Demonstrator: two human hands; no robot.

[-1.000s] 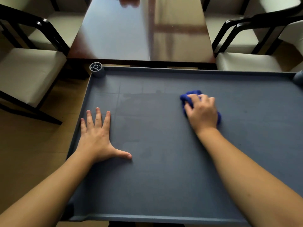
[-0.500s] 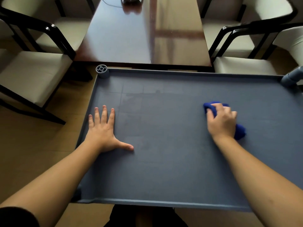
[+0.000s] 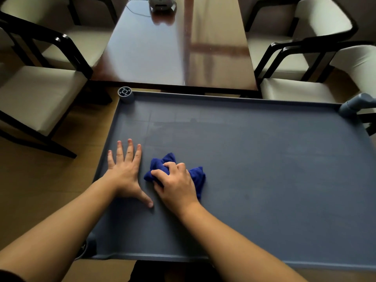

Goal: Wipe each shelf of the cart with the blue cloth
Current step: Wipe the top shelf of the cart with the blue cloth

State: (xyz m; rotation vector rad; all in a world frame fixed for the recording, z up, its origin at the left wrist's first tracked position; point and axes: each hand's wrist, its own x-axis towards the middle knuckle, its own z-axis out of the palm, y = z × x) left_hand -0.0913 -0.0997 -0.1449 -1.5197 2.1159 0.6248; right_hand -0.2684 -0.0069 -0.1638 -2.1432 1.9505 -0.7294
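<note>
The cart's grey top shelf [image 3: 264,169] fills the middle of the head view, with a low raised rim. My right hand [image 3: 177,184] presses the bunched blue cloth [image 3: 198,177] onto the shelf's left part. Cloth corners stick out beyond the fingers and to the right of the hand. My left hand [image 3: 125,171] lies flat on the shelf near its left rim, fingers spread, just left of the cloth. The lower shelves are hidden under the top one.
A glossy brown table [image 3: 173,47] butts against the cart's far rim, with a small white device [image 3: 161,4] at its far end. Black-framed chairs with cream seats stand left [image 3: 36,94] and right [image 3: 295,88]. Grey cart posts [image 3: 125,93] mark the far corners.
My right hand slid the cloth to the right across the shelf, then back left and nearer to me, ending beside my left hand. The left hand stayed flat in place.
</note>
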